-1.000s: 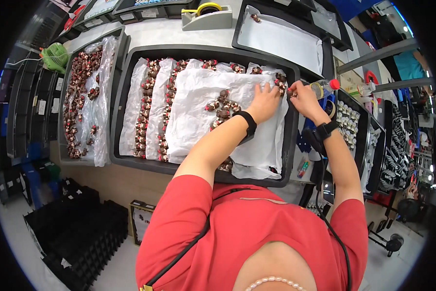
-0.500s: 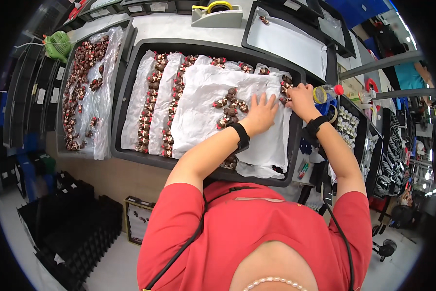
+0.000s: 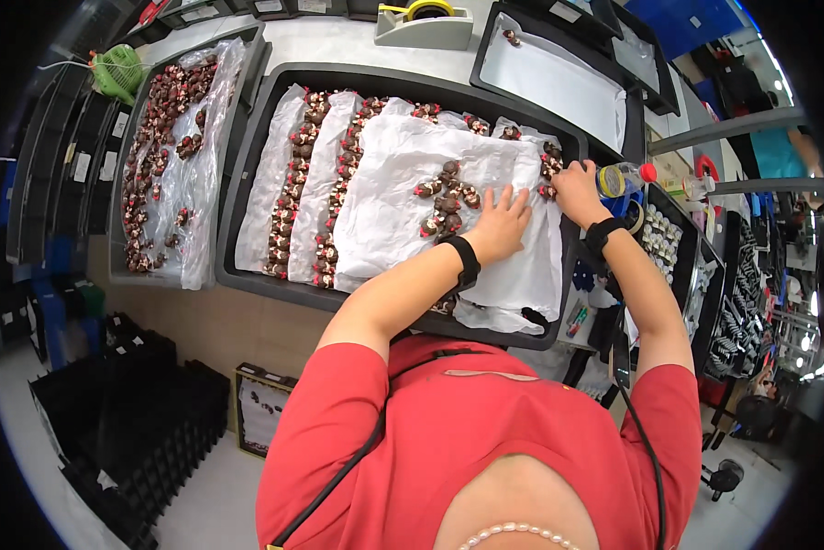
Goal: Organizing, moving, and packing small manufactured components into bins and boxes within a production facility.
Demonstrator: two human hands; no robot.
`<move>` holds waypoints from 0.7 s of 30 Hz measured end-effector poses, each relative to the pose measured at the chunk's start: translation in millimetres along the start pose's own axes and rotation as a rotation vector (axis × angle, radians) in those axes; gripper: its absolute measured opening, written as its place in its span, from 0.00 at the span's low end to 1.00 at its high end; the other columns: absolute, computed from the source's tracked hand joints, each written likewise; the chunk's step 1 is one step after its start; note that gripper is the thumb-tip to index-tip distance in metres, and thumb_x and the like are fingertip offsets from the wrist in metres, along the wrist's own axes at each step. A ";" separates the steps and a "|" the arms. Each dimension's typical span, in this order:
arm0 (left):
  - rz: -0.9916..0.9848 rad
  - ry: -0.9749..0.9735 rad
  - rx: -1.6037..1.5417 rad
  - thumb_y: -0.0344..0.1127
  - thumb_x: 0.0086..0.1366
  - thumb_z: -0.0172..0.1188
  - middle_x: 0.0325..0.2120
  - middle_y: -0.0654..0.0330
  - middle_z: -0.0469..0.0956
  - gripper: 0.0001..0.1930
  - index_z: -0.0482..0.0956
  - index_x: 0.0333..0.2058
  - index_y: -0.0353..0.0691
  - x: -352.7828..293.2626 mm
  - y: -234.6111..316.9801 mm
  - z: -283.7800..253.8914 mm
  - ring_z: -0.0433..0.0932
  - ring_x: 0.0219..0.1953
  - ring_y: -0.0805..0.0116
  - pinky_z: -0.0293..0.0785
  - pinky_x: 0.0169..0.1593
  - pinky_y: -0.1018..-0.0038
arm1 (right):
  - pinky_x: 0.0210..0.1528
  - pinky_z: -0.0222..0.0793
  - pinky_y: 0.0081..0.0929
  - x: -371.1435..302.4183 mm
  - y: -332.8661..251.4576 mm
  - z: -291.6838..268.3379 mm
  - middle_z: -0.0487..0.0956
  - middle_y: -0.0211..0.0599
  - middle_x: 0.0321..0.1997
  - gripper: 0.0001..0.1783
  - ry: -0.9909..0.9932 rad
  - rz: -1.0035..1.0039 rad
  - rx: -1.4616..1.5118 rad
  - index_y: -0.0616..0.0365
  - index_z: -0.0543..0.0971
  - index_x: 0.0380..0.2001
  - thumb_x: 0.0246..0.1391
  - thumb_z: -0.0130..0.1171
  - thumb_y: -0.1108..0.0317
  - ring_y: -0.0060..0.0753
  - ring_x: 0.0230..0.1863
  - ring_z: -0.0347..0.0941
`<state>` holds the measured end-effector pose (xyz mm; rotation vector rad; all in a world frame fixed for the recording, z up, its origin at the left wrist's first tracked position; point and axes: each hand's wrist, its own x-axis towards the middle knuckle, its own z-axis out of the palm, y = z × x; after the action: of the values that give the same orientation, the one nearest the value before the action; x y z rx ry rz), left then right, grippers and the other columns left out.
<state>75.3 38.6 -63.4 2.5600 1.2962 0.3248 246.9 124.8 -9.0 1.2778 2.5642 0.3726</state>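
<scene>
On paper [image 3: 389,188] the left hand [image 3: 502,226] lies spread, the right hand [image 3: 576,195]'s grasp too hidden to tell.

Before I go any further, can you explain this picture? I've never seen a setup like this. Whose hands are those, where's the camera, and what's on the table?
There's no machine here: these are one person's bare hands, seen by a wide fisheye camera worn on the head and looking down, so straight edges bend. The left hand lies spread on a white paper sheet in a large black tray. The right hand is at the tray's right side, fingers by small dark-brown figurines; I can't tell whether it grips one. More figurines sit on the sheet and in rows left of it. To the left, a tray lined with clear plastic holds a loose heap. Behind stands a tape dispenser; at right, a red-capped bottle.
</scene>
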 end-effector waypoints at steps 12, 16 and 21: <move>0.046 -0.058 -0.107 0.36 0.50 0.57 0.50 0.49 0.62 0.23 0.68 0.46 0.41 -13.5 -13.8 -55.1 0.59 0.54 0.51 0.56 0.53 0.53 | 0.50 0.51 0.46 3.2 -8.6 -4.6 0.75 0.35 0.28 0.11 0.066 0.161 -0.005 0.53 0.75 0.28 0.35 0.57 0.70 0.38 0.36 0.68; -0.357 0.201 -0.169 0.28 0.47 0.57 0.37 0.50 0.68 0.17 0.70 0.39 0.36 -42.4 -61.3 -86.5 0.67 0.42 0.51 0.67 0.44 0.64 | 0.42 0.63 0.34 8.4 -45.1 -40.6 0.73 0.40 0.32 0.16 0.022 0.026 0.623 0.58 0.72 0.33 0.37 0.59 0.68 0.41 0.36 0.70; -0.401 0.080 -0.167 0.45 0.41 0.65 0.40 0.48 0.65 0.33 0.65 0.46 0.38 -66.6 -65.7 -91.0 0.65 0.43 0.48 0.68 0.43 0.61 | 0.37 0.65 0.35 24.0 -109.2 -44.6 0.72 0.44 0.31 0.16 0.229 0.030 0.943 0.59 0.69 0.34 0.38 0.56 0.70 0.46 0.35 0.70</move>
<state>-40.9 33.3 -4.3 2.1083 1.6908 0.4340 137.1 75.4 -6.6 1.5877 3.0219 -0.8444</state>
